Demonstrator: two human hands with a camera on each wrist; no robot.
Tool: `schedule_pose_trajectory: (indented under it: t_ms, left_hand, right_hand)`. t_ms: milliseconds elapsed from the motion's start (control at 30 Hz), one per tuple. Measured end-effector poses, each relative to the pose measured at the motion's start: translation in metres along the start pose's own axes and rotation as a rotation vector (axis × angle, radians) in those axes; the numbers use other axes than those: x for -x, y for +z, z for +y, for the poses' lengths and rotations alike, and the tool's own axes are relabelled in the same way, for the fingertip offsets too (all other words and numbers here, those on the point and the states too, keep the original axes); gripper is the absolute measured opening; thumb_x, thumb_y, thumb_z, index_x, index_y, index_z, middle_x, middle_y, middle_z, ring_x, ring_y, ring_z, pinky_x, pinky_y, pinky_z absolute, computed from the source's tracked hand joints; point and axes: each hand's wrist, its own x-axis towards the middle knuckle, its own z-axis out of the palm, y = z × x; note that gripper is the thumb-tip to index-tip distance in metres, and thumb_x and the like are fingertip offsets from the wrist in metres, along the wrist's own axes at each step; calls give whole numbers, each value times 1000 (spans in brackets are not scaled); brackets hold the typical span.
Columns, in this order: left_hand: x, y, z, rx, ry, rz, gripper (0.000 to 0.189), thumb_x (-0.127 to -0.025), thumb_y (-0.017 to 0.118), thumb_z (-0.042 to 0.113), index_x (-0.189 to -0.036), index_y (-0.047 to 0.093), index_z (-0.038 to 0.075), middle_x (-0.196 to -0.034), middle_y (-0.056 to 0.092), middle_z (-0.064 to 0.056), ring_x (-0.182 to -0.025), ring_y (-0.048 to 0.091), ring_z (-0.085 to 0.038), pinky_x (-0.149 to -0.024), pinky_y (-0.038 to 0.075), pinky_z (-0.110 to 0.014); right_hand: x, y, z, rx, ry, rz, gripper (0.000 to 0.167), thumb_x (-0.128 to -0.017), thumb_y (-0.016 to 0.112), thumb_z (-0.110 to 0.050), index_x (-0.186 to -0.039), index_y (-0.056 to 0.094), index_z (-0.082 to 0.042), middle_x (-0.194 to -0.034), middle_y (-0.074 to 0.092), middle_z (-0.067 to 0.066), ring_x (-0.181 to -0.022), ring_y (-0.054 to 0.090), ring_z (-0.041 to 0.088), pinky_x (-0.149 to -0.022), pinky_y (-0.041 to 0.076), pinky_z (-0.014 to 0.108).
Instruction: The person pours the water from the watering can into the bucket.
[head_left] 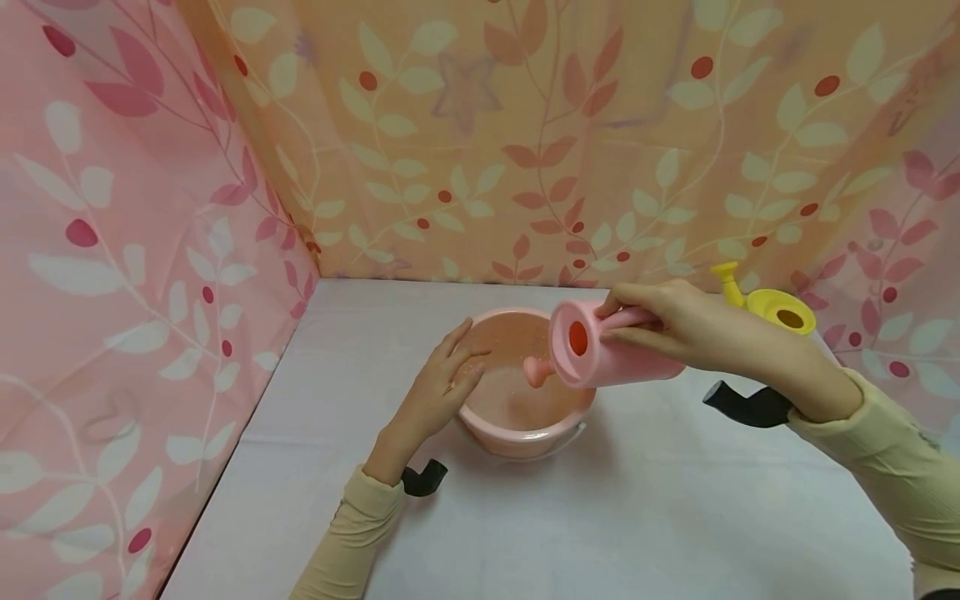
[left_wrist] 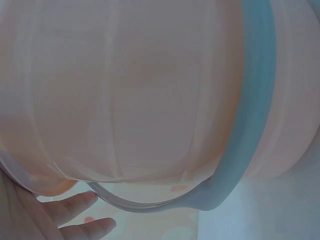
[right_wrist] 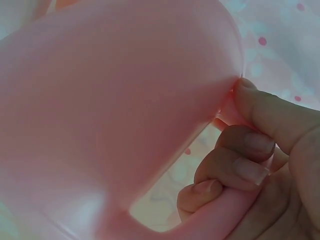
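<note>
A pink bucket (head_left: 525,436) stands on the table with clear liquid inside. At its left rim is my left hand (head_left: 438,387), its fingers loosely extended. In the left wrist view the bucket's ribbed side (left_wrist: 150,100) fills most of the picture, with the fingers (left_wrist: 75,207) at its lower left. My right hand (head_left: 675,321) grips the handle of a pink watering can (head_left: 637,367). The can is tipped toward the bucket, its sprinkler head (head_left: 536,372) over the opening. In the right wrist view, several fingers (right_wrist: 235,165) curl round the can's handle.
A yellow watering can (head_left: 768,302) stands at the back right, partly behind my right forearm. Floral cloth (head_left: 465,167) hangs behind the white-covered table (head_left: 637,517), with pink floral cloth (head_left: 135,292) on the left. Black camera mounts (head_left: 424,479) stick out from both wrists.
</note>
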Motion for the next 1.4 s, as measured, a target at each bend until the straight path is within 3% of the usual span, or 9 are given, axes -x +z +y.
schedule_pose_trajectory:
  t_ms: [433,1400]
  left_hand:
    - [0,1,-1,1,-3,-5,35,-96,46,37,-122,60,19,-152,24,-4,-137,27,-26,-101,33,-57]
    - [0,0,-1,-10,2,0,36,-97,45,38,-122,60,17,-152,24,0,-137,28,-26,-102,32,-56]
  right_hand:
    - [-5,-1,-8,-31,35,-87,14,-82,70,-22,-93,61,-19,-83,62,-10,-71,53,3,-60,49,19]
    - [-3,-5,-9,32,7,-43,16,-78,73,-17,-89,61,-20,-77,59,-11,-68,52,2,-59,48,19]
